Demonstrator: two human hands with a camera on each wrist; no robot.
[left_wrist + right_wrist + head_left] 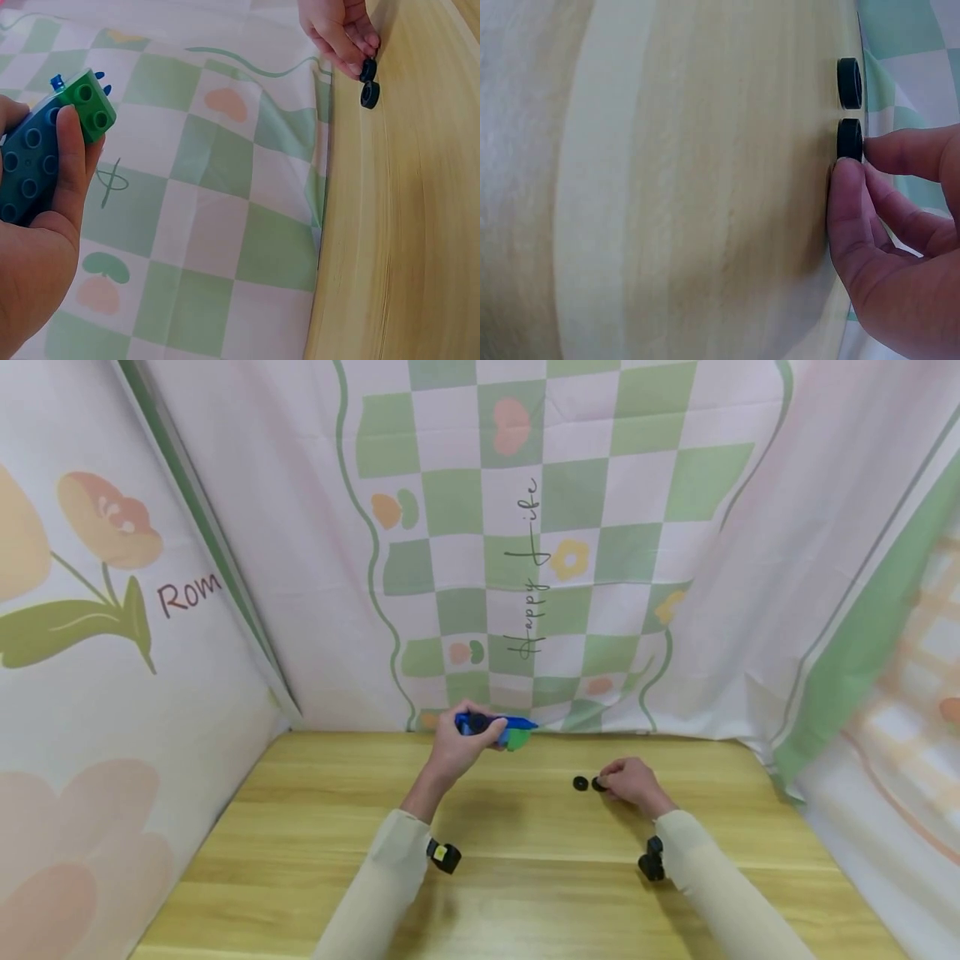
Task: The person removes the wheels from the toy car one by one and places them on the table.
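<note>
Raised over the back of the table, my left hand [454,752] grips a blue toy-brick build [30,163] with round studs. A green brick [88,109] is joined at its end. A dark round part [477,722] shows on the blue side in the head view. Lower and to the right, my right hand [633,782] pinches a small black toy wheel [849,138] at the tabletop between thumb and forefinger. A second black wheel [849,83] lies just beside it, untouched. Part of the blue build is hidden by my left fingers.
The wooden table [337,877] ends against a hanging green-and-white checked cloth [517,610] at the back. More printed cloth [97,735] walls the left side, and a curtain [885,693] hangs on the right. Black wrist cameras [446,857] sit on both forearms.
</note>
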